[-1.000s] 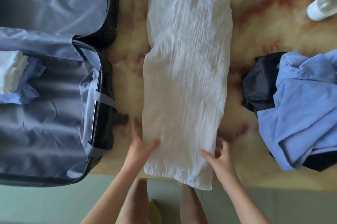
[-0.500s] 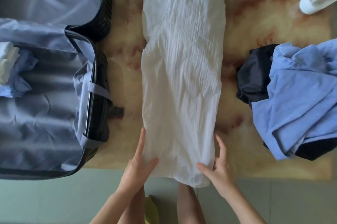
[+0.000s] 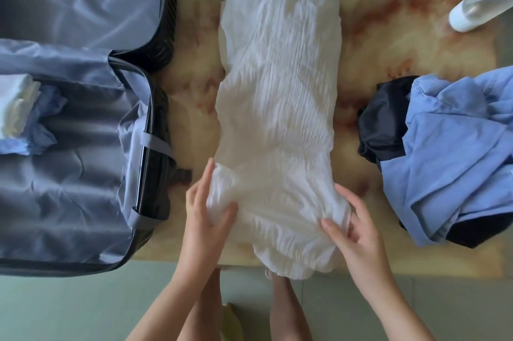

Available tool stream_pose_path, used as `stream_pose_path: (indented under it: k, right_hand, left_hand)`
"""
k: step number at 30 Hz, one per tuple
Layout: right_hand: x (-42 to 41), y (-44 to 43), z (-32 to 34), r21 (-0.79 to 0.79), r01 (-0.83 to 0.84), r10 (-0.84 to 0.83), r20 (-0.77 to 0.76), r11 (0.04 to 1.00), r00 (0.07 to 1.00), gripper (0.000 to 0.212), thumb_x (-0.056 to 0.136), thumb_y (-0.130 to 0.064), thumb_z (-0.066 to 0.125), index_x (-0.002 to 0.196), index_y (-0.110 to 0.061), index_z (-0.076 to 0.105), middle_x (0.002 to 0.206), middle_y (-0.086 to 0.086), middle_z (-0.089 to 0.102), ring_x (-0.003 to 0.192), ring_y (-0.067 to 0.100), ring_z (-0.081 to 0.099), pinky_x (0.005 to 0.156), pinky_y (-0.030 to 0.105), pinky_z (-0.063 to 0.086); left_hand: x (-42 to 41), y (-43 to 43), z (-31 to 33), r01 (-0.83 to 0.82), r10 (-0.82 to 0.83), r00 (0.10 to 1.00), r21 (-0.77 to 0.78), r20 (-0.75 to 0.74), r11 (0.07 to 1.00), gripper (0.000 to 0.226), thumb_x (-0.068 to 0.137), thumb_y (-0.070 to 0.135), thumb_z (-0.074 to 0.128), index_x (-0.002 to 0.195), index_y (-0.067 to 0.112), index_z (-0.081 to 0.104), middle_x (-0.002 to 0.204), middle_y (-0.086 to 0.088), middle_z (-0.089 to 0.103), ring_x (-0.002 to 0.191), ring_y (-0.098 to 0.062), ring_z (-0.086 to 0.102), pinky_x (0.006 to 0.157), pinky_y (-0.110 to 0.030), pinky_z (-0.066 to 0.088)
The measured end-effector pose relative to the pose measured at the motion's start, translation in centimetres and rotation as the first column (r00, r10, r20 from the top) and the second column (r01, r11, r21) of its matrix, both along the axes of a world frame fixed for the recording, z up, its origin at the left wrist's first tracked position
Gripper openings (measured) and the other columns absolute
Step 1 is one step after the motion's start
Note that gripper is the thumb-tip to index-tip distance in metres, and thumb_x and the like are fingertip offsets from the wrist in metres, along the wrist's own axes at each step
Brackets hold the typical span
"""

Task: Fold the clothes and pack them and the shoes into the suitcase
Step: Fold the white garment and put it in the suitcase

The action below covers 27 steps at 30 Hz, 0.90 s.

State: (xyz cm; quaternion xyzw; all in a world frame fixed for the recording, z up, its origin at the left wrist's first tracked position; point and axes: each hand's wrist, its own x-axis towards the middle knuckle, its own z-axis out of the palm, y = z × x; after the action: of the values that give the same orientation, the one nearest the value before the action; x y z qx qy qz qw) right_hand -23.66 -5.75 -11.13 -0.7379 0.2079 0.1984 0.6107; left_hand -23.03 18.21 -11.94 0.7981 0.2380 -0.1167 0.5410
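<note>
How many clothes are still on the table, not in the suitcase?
3. A crinkled white garment lies in the middle; a light blue shirt is heaped at the right; a dark navy garment sits partly under that shirt. More may hide in the heap.

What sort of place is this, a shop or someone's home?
Likely a home, though little else shows: an open dark suitcase with grey lining, a crinkled white garment spread on a beige marbled tabletop, and a heap of loose blue clothes waiting to be packed.
</note>
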Motion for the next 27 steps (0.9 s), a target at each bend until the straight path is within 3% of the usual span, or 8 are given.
stream_pose_path:
  k: [3,6,9,13,15,17,21,27]
  right_hand:
    - [3.7,0.0,-0.4,-0.063,-0.012,0.013,0.015,0.998,1.0,0.043,0.087,-0.014,0.067,0.124,-0.033,0.057,0.125,-0.008,0.061,0.119,0.012,0.056,0.105,0.043,0.042]
    - [7.8,0.0,-1.4,-0.073,0.046,-0.051,-0.077,0.996,0.996,0.037,0.086,-0.008,0.068,0.116,-0.028,0.063,0.123,-0.006,0.062,0.117,0.012,0.057,0.099,0.034,0.047]
    - [12.1,0.3,-1.6,0.066,0.297,-0.269,-0.274,0.953,0.924,0.029,0.087,-0.004,0.064,0.114,-0.013,0.065,0.111,0.006,0.066,0.093,0.015,0.065,0.075,0.024,0.054]
    - [16.6,0.6,-1.3,0.293,0.656,-0.569,-0.334,0.695,0.752,0.031,0.096,-0.008,0.054,0.126,-0.002,0.052,0.118,0.012,0.055,0.094,0.023,0.066,0.072,0.032,0.059]
    - [17.7,0.2,-2.0,0.374,0.7,-0.627,-0.313,0.608,0.713,0.042,0.098,-0.005,0.048,0.139,0.0,0.039,0.129,0.015,0.043,0.113,0.034,0.058,0.082,0.044,0.057]
    - [17.9,0.2,-2.6,0.295,0.598,-0.568,-0.191,0.745,0.801,0.045,0.098,-0.001,0.043,0.142,-0.002,0.035,0.137,0.013,0.041,0.122,0.032,0.052,0.092,0.043,0.053]
    - [15.9,1.0,-4.3,-0.181,0.237,-0.235,0.031,0.955,0.971,0.041,0.092,-0.017,0.06,0.132,-0.015,0.051,0.129,-0.001,0.054,0.106,0.007,0.058,0.092,0.028,0.05]
    - [13.4,1.8,-7.5,-0.394,0.033,-0.018,0.042,0.919,0.999,0.045,0.082,-0.017,0.072,0.124,-0.018,0.056,0.112,-0.005,0.058,0.097,0.009,0.053,0.079,0.014,0.04]
  left_hand:
    - [3.1,-0.2,0.6,-0.014,0.014,1.0,0.031,0.019,0.999,0.077,0.087,0.014,0.066,0.143,0.047,0.026,0.136,0.012,0.031,0.116,0.023,0.031,0.09,0.004,0.027]
    - [6.0,0.3,0.2,0.029,-0.029,0.999,-0.036,-0.013,0.999,0.052,0.088,0.016,0.064,0.127,0.047,0.05,0.14,0.009,0.041,0.129,-0.001,0.037,0.109,-0.026,0.034]
    - [9.3,0.0,-0.6,-0.015,0.003,0.996,-0.141,-0.085,0.99,0.037,0.089,0.017,0.062,0.119,0.038,0.061,0.118,0.001,0.061,0.106,-0.014,0.06,0.094,-0.044,0.051]
    - [14.4,-0.1,-1.4,-0.252,0.192,0.967,-0.522,-0.167,0.815,0.062,0.095,0.024,0.056,0.149,0.024,0.024,0.136,-0.003,0.046,0.112,-0.023,0.061,0.082,-0.04,0.058]
    - [16.3,0.3,-2.1,-0.176,0.146,0.984,-0.474,-0.099,0.863,0.074,0.096,0.028,0.055,0.152,0.025,0.007,0.152,-0.003,0.028,0.123,-0.021,0.054,0.088,-0.037,0.056]
    - [16.9,0.5,-2.9,0.008,-0.001,0.999,-0.19,0.038,0.982,0.077,0.094,0.023,0.059,0.152,0.023,0.009,0.156,-0.002,0.014,0.128,-0.013,0.047,0.096,-0.023,0.049]
    - [15.1,1.2,-4.0,0.093,-0.119,0.988,0.242,0.095,0.966,0.065,0.087,0.025,0.067,0.143,0.02,0.035,0.142,-0.001,0.035,0.125,-0.01,0.04,0.098,-0.017,0.034]
    - [10.4,2.1,-5.6,-0.049,0.076,0.983,0.156,-0.167,0.986,0.055,0.078,0.036,0.076,0.124,0.021,0.05,0.115,0.01,0.055,0.104,-0.012,0.056,0.075,-0.02,0.05]
